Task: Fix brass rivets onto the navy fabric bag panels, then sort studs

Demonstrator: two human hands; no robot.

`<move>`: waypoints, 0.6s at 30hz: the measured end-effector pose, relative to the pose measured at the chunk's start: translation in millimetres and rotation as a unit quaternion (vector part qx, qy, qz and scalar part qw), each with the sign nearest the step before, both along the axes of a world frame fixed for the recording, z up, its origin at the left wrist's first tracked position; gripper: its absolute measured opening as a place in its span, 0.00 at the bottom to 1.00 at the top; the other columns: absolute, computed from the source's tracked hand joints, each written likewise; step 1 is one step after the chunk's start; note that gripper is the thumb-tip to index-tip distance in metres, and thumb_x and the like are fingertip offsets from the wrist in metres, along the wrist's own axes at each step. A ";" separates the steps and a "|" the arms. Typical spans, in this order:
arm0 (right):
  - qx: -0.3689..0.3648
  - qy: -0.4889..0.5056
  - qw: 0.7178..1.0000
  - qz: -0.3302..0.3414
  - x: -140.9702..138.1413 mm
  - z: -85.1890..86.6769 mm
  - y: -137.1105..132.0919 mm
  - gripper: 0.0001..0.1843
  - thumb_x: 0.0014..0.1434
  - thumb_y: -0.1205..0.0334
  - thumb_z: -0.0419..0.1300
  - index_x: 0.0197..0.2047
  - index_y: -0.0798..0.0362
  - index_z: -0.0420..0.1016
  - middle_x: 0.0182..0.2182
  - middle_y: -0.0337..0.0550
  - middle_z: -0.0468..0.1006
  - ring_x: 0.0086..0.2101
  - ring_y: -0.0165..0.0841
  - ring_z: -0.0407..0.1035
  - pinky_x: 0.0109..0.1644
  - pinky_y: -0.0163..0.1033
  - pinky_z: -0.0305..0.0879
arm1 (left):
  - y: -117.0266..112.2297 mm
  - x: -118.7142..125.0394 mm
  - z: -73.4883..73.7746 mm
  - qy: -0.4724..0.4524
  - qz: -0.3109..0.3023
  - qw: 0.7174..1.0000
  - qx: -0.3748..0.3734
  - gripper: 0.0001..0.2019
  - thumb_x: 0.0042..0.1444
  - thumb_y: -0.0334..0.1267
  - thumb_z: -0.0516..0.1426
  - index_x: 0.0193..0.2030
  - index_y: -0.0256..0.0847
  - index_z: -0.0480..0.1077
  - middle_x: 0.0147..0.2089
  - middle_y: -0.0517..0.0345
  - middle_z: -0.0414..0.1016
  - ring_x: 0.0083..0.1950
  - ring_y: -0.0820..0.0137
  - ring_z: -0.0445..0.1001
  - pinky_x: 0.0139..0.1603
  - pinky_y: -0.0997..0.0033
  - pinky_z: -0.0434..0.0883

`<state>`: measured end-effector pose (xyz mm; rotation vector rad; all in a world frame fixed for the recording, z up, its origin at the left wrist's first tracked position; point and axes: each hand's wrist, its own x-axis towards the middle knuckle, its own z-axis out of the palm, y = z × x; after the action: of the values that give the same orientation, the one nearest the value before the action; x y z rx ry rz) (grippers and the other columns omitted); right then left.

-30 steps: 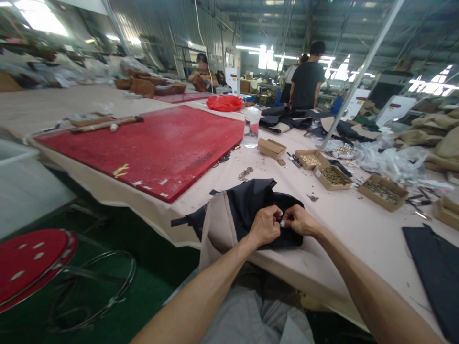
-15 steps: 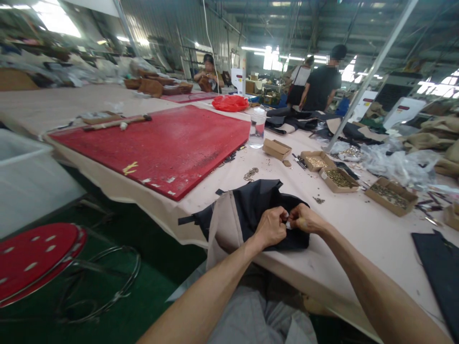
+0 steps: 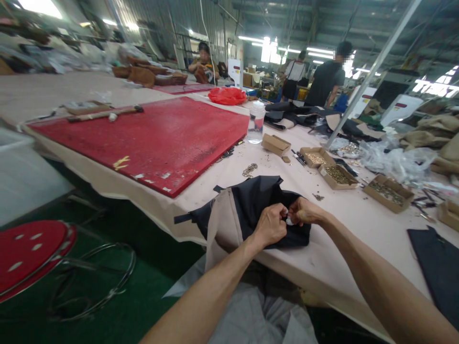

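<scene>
Fabric piece (image 3: 254, 198), black with a beige panel, bunched at the near edge of the worktop (image 3: 344, 234); left hand (image 3: 275, 223), fingers curled closed, pinching the black cloth; right hand (image 3: 299, 211), thumb and fingertips drawn together on the same cloth, just beside the left; white bits (image 3: 289, 220) at the fingertips, too small to identify; metal rings (image 3: 250, 170), loose, beyond the cloth; cardboard box (image 3: 337, 177) of small brass-coloured parts, to the right; clear bottle (image 3: 256, 123), upright, beside red board (image 3: 154, 138); hammer (image 3: 105, 113), lying on the board's far side
</scene>
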<state>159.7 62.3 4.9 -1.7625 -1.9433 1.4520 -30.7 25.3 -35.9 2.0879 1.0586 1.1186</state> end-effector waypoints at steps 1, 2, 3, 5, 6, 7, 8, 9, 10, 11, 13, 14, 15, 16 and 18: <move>-0.010 0.009 1.000 0.003 0.5 0.3 0.9 0.08 0.37 0.68 0.62 0.26 0.56 0.75 0.18 0.36 0.73 0.20 0.27 0.65 0.23 0.30 0.63 | -0.1 -0.5 0.0 -0.003 0.002 1.000 0.001 0.16 0.42 0.21 0.52 0.37 0.40 0.67 0.34 0.58 0.72 0.33 0.71 0.69 0.37 0.71 0.66; -0.018 0.015 1.000 0.004 0.9 0.4 1.6 0.09 0.37 0.68 0.62 0.28 0.56 0.75 0.18 0.35 0.73 0.20 0.27 0.66 0.23 0.30 0.63 | -0.2 -1.1 0.0 -0.007 0.002 1.000 0.002 0.16 0.42 0.20 0.52 0.37 0.40 0.66 0.34 0.58 0.72 0.33 0.71 0.69 0.37 0.71 0.66; -0.023 0.016 1.000 0.004 1.0 0.4 2.3 0.10 0.38 0.67 0.63 0.29 0.56 0.75 0.18 0.35 0.73 0.19 0.27 0.67 0.22 0.30 0.62 | -0.1 -1.7 -0.1 -0.010 0.002 1.000 0.003 0.16 0.42 0.20 0.52 0.37 0.41 0.66 0.34 0.58 0.72 0.34 0.70 0.69 0.38 0.71 0.67; -0.029 0.006 1.000 0.003 0.0 0.3 4.0 0.10 0.38 0.67 0.63 0.30 0.56 0.75 0.18 0.35 0.73 0.19 0.28 0.67 0.21 0.29 0.62 | 0.5 -2.8 -0.7 -0.018 0.000 1.000 0.005 0.16 0.42 0.20 0.52 0.38 0.41 0.66 0.35 0.58 0.72 0.35 0.70 0.70 0.39 0.71 0.67; -0.032 -0.005 0.999 0.002 -1.1 0.2 5.2 0.10 0.38 0.68 0.63 0.29 0.56 0.74 0.18 0.35 0.73 0.19 0.28 0.68 0.21 0.30 0.62 | 1.0 -3.4 -1.3 -0.021 -0.001 1.000 0.005 0.16 0.42 0.20 0.52 0.38 0.41 0.65 0.35 0.58 0.71 0.35 0.69 0.70 0.39 0.70 0.67; -0.036 -0.019 0.999 0.002 -2.6 0.3 6.9 0.09 0.38 0.68 0.63 0.29 0.56 0.73 0.17 0.35 0.73 0.18 0.28 0.68 0.20 0.30 0.62 | 1.5 -3.8 -2.1 -0.024 -0.002 1.000 0.003 0.16 0.43 0.20 0.52 0.38 0.41 0.65 0.35 0.57 0.71 0.35 0.69 0.70 0.39 0.70 0.67; -0.041 -0.036 0.999 0.004 -4.4 0.4 9.0 0.09 0.39 0.69 0.63 0.28 0.55 0.73 0.17 0.35 0.73 0.18 0.29 0.68 0.20 0.30 0.62 | 2.1 -4.2 -3.0 -0.027 -0.003 1.000 0.002 0.16 0.43 0.20 0.51 0.38 0.41 0.65 0.35 0.57 0.71 0.36 0.69 0.70 0.39 0.70 0.67; -0.047 -0.056 0.997 0.008 -6.3 0.6 11.4 0.09 0.39 0.69 0.63 0.28 0.55 0.73 0.16 0.35 0.73 0.17 0.30 0.69 0.19 0.30 0.62 | 2.8 -4.5 -3.9 -0.029 -0.004 1.000 -0.001 0.16 0.43 0.20 0.51 0.38 0.41 0.65 0.35 0.57 0.71 0.36 0.69 0.70 0.40 0.70 0.67; -0.053 -0.077 0.996 0.013 -8.2 0.9 14.0 0.09 0.40 0.69 0.64 0.29 0.55 0.72 0.15 0.36 0.73 0.17 0.31 0.69 0.18 0.30 0.61 | 3.4 -4.8 -4.8 -0.031 -0.005 0.999 -0.004 0.17 0.43 0.20 0.51 0.38 0.41 0.65 0.36 0.57 0.71 0.36 0.69 0.70 0.40 0.70 0.68; -0.057 -0.097 0.994 0.017 -10.2 1.3 16.8 0.09 0.41 0.69 0.65 0.29 0.54 0.72 0.15 0.36 0.72 0.17 0.32 0.70 0.18 0.30 0.61 | 4.1 -5.0 -5.5 -0.033 -0.006 0.999 -0.007 0.17 0.43 0.20 0.51 0.38 0.41 0.65 0.36 0.57 0.71 0.37 0.69 0.70 0.40 0.70 0.68; -0.059 -0.133 0.989 0.020 -13.9 2.1 22.4 0.10 0.41 0.69 0.67 0.29 0.54 0.71 0.14 0.36 0.72 0.16 0.32 0.70 0.17 0.30 0.61 | 5.7 -5.3 -6.4 -0.034 -0.009 0.999 -0.011 0.17 0.43 0.20 0.51 0.39 0.41 0.65 0.37 0.56 0.72 0.37 0.68 0.70 0.41 0.69 0.68; -0.061 -0.149 0.987 0.020 -15.5 2.3 25.2 0.11 0.42 0.69 0.68 0.29 0.54 0.70 0.14 0.36 0.72 0.16 0.33 0.69 0.16 0.31 0.61 | 6.6 -5.5 -6.5 -0.034 -0.010 0.999 -0.013 0.17 0.43 0.20 0.51 0.39 0.41 0.65 0.37 0.56 0.71 0.38 0.68 0.70 0.41 0.69 0.68; -0.064 -0.166 0.984 0.020 -16.9 2.3 27.9 0.11 0.42 0.69 0.68 0.28 0.53 0.70 0.14 0.36 0.72 0.15 0.33 0.69 0.16 0.31 0.61 | 7.6 -5.7 -6.5 -0.033 -0.011 0.999 -0.014 0.18 0.43 0.20 0.51 0.40 0.41 0.65 0.37 0.56 0.71 0.38 0.68 0.70 0.41 0.69 0.68; -0.071 -0.181 0.981 0.021 -18.0 2.2 30.6 0.11 0.42 0.68 0.69 0.28 0.53 0.70 0.13 0.36 0.71 0.15 0.33 0.68 0.16 0.32 0.61 | 8.7 -5.9 -6.3 -0.032 -0.012 0.999 -0.015 0.18 0.43 0.20 0.51 0.40 0.41 0.65 0.37 0.56 0.71 0.38 0.68 0.70 0.41 0.69 0.68; -0.087 -0.206 0.974 0.029 -19.6 1.1 35.6 0.10 0.42 0.67 0.69 0.26 0.53 0.70 0.12 0.36 0.70 0.14 0.33 0.67 0.15 0.32 0.61 | 11.0 -6.3 -5.9 -0.030 -0.012 0.999 -0.018 0.19 0.43 0.19 0.50 0.41 0.41 0.65 0.37 0.56 0.71 0.38 0.67 0.70 0.41 0.69 0.68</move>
<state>140.1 97.9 5.9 -2.2564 -2.1241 1.3980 -37.1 36.4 -41.8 2.0209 1.0168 1.1347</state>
